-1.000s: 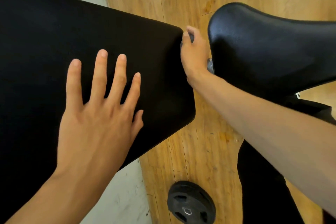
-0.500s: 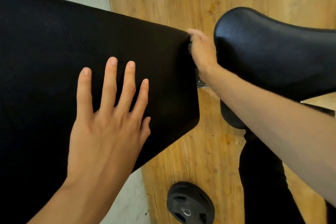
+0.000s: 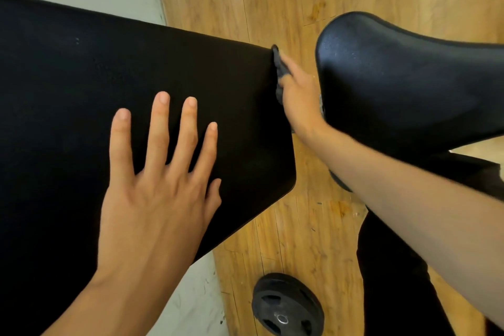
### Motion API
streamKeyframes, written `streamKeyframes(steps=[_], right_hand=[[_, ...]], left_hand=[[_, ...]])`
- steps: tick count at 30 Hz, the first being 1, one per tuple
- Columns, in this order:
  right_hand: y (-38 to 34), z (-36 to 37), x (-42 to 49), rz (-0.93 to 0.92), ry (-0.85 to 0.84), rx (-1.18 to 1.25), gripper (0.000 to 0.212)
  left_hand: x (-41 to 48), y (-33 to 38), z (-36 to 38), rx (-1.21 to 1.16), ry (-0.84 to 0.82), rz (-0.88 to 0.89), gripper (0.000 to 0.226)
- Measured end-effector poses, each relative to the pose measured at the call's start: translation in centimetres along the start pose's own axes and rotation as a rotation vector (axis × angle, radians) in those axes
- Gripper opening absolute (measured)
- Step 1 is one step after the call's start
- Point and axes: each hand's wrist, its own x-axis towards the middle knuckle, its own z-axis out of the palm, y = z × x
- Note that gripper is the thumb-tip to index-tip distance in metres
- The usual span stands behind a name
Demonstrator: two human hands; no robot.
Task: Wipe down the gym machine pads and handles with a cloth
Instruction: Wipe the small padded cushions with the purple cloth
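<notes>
Your left hand (image 3: 158, 199) lies flat, fingers spread, on the firm-looking black pad (image 3: 81, 76). Your right hand (image 3: 300, 98) grips the cloth (image 3: 281, 71), seemingly soft and limp, bunched against that pad's end edge.

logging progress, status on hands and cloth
Left hand flat on pad. Right hand grips cloth against pad's end edge. Seat close beside, tight gap.
</notes>
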Motion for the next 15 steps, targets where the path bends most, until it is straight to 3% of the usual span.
streamKeyframes(steps=[4,8,11,15], right_hand=[[2.4,-0.2,-3.8,-0.004,-0.030,-0.125,0.051],[-0.2,0.1,2.2,0.032,0.012,-0.018,0.028],[0.8,0.3,1.8,-0.032,0.012,-0.031,0.031],[6.2,0.0,-8.1,-0.028,0.062,-0.128,0.045]], left_hand=[[0.0,0.0,0.1,0.009,0.029,0.001,0.077],[0.1,-0.1,0.2,-0.003,0.013,-0.006,0.071],[0.2,0.0,0.3,0.003,0.019,-0.003,0.069],[0.3,-0.1,0.1,-0.017,0.037,-0.001,0.078]])
